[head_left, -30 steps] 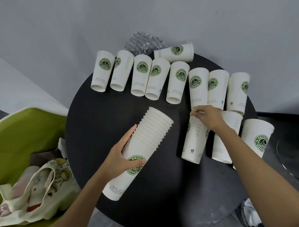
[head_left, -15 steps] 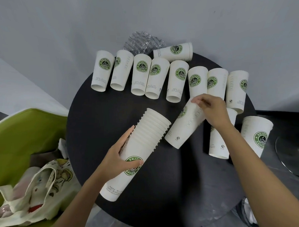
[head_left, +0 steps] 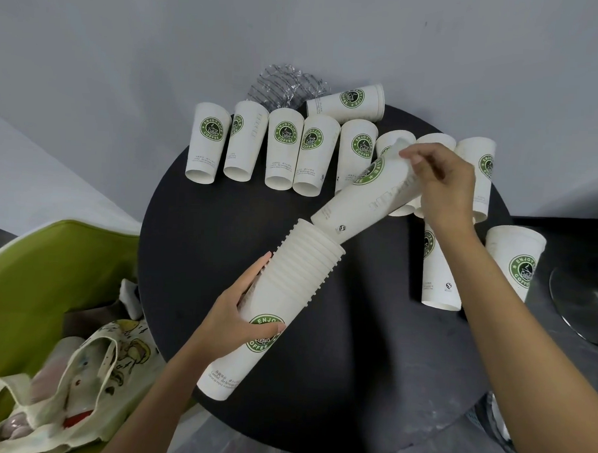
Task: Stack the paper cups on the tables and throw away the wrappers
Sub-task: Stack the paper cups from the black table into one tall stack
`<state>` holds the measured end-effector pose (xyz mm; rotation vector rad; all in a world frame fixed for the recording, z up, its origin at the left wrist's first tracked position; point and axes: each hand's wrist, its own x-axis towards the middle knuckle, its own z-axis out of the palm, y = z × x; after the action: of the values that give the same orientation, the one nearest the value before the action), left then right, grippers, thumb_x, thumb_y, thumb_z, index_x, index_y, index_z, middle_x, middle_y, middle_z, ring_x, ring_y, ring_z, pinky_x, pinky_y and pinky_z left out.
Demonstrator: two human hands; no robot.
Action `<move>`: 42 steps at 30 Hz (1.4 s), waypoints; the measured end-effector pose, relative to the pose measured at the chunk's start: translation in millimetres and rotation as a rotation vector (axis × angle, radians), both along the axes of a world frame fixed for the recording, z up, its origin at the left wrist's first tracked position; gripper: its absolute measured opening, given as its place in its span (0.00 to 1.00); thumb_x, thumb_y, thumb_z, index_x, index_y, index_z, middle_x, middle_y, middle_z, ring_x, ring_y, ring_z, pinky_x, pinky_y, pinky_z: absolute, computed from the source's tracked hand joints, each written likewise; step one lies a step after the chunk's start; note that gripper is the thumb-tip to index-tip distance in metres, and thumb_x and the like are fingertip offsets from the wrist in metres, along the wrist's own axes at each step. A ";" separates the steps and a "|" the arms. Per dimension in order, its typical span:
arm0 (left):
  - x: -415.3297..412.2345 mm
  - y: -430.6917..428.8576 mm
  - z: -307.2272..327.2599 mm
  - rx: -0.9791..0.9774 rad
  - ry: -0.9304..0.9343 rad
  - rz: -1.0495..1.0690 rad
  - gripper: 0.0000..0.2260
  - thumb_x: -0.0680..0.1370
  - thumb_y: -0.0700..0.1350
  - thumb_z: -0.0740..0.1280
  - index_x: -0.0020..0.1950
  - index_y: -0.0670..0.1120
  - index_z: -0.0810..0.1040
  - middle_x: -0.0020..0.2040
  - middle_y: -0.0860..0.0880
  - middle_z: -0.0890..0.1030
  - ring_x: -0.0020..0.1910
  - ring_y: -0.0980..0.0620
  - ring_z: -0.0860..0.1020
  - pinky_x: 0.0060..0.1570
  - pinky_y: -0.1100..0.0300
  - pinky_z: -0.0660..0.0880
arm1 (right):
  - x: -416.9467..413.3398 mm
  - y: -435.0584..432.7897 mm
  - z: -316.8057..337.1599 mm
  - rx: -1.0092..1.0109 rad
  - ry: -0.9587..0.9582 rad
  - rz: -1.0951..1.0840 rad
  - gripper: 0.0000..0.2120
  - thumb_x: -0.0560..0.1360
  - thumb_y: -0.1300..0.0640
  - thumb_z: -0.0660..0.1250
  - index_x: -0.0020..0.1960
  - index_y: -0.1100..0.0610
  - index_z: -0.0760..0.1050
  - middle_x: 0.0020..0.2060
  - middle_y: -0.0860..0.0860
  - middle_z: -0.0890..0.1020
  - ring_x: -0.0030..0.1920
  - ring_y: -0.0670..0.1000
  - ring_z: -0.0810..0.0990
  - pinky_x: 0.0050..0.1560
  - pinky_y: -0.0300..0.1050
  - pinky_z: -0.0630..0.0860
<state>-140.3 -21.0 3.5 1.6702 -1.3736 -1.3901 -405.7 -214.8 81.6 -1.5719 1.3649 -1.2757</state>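
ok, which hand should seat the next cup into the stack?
Right. The right hand holds the loose cup, whose base sits just at the open mouth of the stack. The left hand grips the stack lower down, so it is busy steadying it.

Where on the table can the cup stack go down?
Bare: the near part of the round black table, right of the stack of white paper cups, and the left-middle in front of the row of upturned cups. Crowded: far edge and right side.
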 end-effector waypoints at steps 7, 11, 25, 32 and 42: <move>-3.9 -0.7 4.9 -0.005 0.044 -0.016 0.46 0.65 0.48 0.79 0.76 0.64 0.57 0.70 0.64 0.70 0.65 0.55 0.75 0.61 0.53 0.77 | 26.9 21.2 -9.6 0.085 -0.039 0.148 0.11 0.77 0.65 0.62 0.46 0.52 0.80 0.42 0.43 0.81 0.45 0.45 0.75 0.48 0.32 0.70; -5.2 -1.8 6.2 -0.007 0.056 -0.020 0.46 0.65 0.45 0.79 0.75 0.65 0.58 0.68 0.66 0.72 0.64 0.59 0.76 0.59 0.58 0.77 | 39.4 36.2 -14.7 0.129 -0.066 0.226 0.14 0.77 0.64 0.62 0.43 0.46 0.79 0.40 0.47 0.82 0.42 0.50 0.74 0.46 0.41 0.70; -12.1 -10.3 11.2 0.016 0.139 -0.012 0.47 0.64 0.44 0.79 0.76 0.63 0.59 0.68 0.59 0.75 0.64 0.53 0.77 0.61 0.50 0.77 | 60.9 75.7 -19.1 0.247 0.014 0.327 0.07 0.78 0.62 0.63 0.47 0.56 0.80 0.30 0.30 0.76 0.25 0.42 0.65 0.33 0.27 0.63; -20.0 -15.7 11.4 0.037 0.129 -0.038 0.47 0.62 0.47 0.81 0.74 0.68 0.60 0.67 0.55 0.77 0.62 0.51 0.79 0.61 0.47 0.77 | 54.6 74.7 -24.1 0.260 -0.004 0.258 0.09 0.77 0.63 0.64 0.45 0.52 0.81 0.38 0.35 0.81 0.27 0.42 0.66 0.36 0.27 0.65; -30.3 -26.8 15.1 0.032 0.092 -0.011 0.47 0.60 0.50 0.80 0.73 0.69 0.60 0.68 0.63 0.73 0.66 0.58 0.74 0.66 0.49 0.74 | 31.1 59.7 -15.5 0.225 -0.050 0.328 0.08 0.77 0.62 0.64 0.47 0.52 0.81 0.40 0.41 0.82 0.41 0.40 0.77 0.45 0.30 0.70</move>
<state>-170.7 -47.8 18.5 1.6004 -1.3180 -1.4834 -374.6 -155.1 66.2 -1.5202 1.1201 -0.9242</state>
